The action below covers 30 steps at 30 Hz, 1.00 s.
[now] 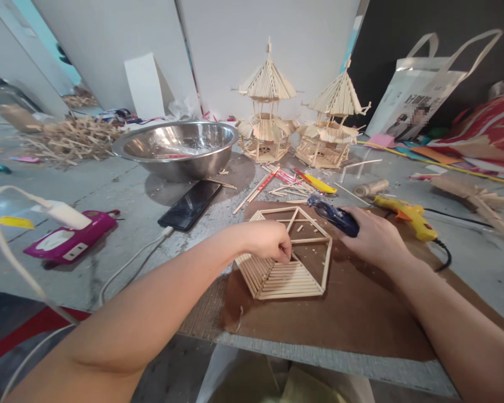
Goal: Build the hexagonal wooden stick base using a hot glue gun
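A hexagonal frame of thin wooden sticks lies flat on a brown board. Two of its wedge-shaped sections, at the near side and left, are filled with rows of sticks; the others are open. My left hand is closed in a pinch over the frame's middle, at the inner end of the near filled section. Whatever is between its fingertips is hidden. To the right of the frame, my right hand is wrapped round blue-handled pliers, whose tip points left over the frame's far right corner. A few short stick offcuts lie inside the frame.
Two stick pagodas stand at the back beside a steel bowl. A yellow glue gun lies right, a phone and purple power strip left. Loose sticks and a yellow-handled knife lie behind the frame.
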Each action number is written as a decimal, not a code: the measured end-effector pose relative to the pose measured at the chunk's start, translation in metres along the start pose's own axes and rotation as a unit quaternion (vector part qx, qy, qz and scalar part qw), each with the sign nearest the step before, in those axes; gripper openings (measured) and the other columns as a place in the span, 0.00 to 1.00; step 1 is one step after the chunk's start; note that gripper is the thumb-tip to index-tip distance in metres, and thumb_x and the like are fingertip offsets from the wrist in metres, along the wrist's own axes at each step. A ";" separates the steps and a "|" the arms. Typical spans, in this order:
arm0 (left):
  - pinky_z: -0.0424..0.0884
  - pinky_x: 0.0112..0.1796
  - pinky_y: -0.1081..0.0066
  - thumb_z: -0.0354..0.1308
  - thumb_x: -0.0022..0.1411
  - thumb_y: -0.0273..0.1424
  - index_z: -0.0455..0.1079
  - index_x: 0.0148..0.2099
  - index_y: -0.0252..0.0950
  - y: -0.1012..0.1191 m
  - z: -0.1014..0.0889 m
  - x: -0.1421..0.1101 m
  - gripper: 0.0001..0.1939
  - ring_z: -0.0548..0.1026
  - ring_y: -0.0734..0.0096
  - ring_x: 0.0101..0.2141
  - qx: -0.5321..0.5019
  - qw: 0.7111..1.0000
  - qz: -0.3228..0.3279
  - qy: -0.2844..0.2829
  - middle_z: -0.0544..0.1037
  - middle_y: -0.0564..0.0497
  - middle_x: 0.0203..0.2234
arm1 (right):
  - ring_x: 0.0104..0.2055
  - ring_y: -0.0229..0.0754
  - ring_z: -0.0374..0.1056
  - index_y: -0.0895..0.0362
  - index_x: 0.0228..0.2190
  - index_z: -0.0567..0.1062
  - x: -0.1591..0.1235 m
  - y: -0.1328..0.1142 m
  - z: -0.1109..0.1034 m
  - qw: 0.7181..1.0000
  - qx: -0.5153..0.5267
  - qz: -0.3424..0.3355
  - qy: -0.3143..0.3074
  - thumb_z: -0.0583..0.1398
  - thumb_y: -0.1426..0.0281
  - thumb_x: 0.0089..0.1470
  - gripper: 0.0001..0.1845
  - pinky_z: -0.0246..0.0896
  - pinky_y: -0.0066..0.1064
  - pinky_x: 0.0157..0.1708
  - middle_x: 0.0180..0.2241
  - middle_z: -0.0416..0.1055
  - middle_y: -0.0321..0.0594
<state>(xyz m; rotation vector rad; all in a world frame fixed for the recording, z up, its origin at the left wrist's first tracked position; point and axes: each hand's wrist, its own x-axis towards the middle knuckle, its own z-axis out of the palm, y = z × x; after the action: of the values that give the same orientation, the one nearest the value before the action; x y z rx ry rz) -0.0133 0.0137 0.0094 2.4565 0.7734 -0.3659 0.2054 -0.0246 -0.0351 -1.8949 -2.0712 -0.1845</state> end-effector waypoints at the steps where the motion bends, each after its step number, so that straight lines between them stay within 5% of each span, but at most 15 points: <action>1: 0.58 0.25 0.79 0.53 0.48 0.29 0.72 0.33 0.34 0.000 0.000 0.000 0.09 0.68 0.79 0.24 0.000 1.000 0.000 0.002 0.76 0.52 0.27 | 0.35 0.46 0.66 0.50 0.40 0.65 0.000 0.000 0.000 1.000 0.000 0.000 -0.001 0.50 0.55 0.44 0.22 0.57 0.33 0.28 0.34 0.70 0.38; 30: 0.55 0.21 0.79 0.54 0.48 0.31 0.72 0.31 0.34 0.002 0.000 -0.001 0.09 0.65 0.81 0.19 0.034 0.999 -0.007 -0.001 0.75 0.53 0.22 | 0.37 0.45 0.65 0.48 0.41 0.65 0.001 -0.003 -0.001 1.000 0.024 -0.010 -0.014 0.50 0.54 0.44 0.22 0.57 0.33 0.33 0.37 0.70 0.37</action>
<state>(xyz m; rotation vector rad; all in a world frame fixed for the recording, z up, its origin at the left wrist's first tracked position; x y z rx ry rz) -0.0128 0.0121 0.0100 2.5155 0.7909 -0.4064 0.2024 -0.0242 -0.0338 -1.8597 -2.0932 -0.1118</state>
